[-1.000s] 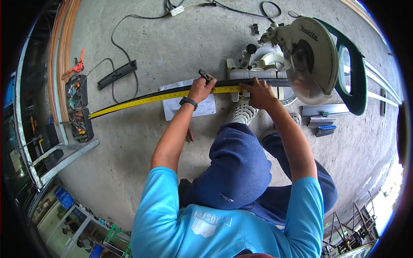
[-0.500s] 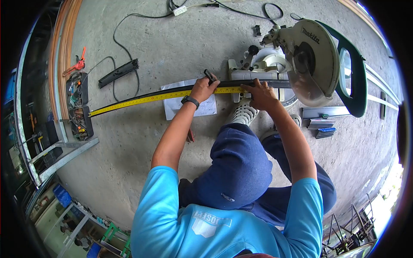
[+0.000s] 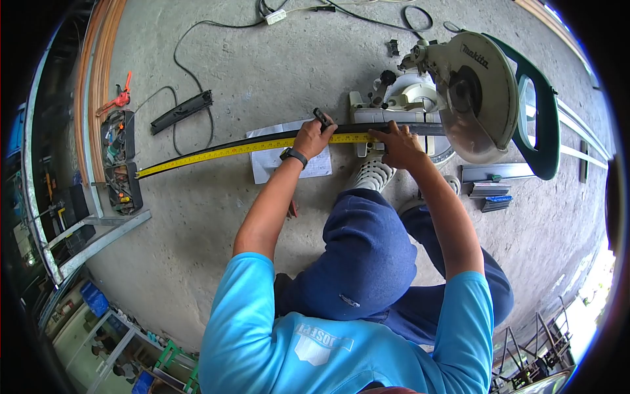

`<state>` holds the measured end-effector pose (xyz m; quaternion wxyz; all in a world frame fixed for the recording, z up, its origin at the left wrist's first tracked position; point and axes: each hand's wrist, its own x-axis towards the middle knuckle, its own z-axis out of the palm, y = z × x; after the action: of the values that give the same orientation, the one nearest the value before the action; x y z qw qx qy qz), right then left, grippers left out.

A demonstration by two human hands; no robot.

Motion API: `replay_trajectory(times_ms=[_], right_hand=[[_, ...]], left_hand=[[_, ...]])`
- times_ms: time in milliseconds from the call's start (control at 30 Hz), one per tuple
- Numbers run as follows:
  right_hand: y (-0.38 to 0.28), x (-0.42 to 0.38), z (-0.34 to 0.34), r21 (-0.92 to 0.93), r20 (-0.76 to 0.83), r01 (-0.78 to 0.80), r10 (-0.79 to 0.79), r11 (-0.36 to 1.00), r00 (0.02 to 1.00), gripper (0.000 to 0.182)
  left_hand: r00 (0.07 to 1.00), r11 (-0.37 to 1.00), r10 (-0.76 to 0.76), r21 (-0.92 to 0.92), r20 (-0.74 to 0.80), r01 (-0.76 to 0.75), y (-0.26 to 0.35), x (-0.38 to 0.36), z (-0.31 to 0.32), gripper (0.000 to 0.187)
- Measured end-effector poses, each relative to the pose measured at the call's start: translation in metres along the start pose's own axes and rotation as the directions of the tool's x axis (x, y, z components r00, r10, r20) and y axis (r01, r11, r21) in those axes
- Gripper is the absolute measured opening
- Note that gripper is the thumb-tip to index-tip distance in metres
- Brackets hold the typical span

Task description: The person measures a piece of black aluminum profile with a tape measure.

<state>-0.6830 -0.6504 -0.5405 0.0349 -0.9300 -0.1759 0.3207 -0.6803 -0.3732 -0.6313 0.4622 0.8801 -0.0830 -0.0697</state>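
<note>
My left hand (image 3: 313, 139) is closed around a short black marker (image 3: 320, 117), its upper end poking up past the fingers. Beneath that hand runs a long dark metal profile (image 3: 243, 142), lying across the base of the miter saw (image 3: 476, 85). A yellow tape measure blade (image 3: 223, 152) stretches along the profile's near edge from the far left. My right hand (image 3: 401, 146) grips at the blade's right end, thumb and fingers over the tape and profile; the tape's case is hidden there. White paper (image 3: 314, 164) with writing lies under the profile.
Tool trays (image 3: 119, 144) and an orange clamp (image 3: 121, 95) sit at the left, beside long brown profiles (image 3: 98, 85) and a metal frame (image 3: 108, 230). A black cable (image 3: 180, 56) crosses the floor. Short profile offcuts (image 3: 489, 189) lie right of my feet.
My left hand has shifted very slightly to the right with the marker, which is tilted a little differently. My right hand, the tape and the profile look almost unchanged.
</note>
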Motion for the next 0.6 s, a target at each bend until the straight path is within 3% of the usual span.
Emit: replay_trajectory(times_ms=[300, 600], right_hand=[[0.001, 0.001, 0.010, -0.027, -0.074, 0.009, -0.011, 1.000, 0.997, 0.082], [0.002, 0.001, 0.004, -0.002, -0.005, 0.000, 0.000, 1.000, 1.000, 0.084]], left_hand=[[0.999, 1.000, 0.023, -0.014, -0.024, -0.023, 0.000, 0.001, 0.001, 0.017], [0.999, 0.996, -0.036, -0.079, -0.035, 0.034, -0.008, -0.002, 0.000, 0.020]])
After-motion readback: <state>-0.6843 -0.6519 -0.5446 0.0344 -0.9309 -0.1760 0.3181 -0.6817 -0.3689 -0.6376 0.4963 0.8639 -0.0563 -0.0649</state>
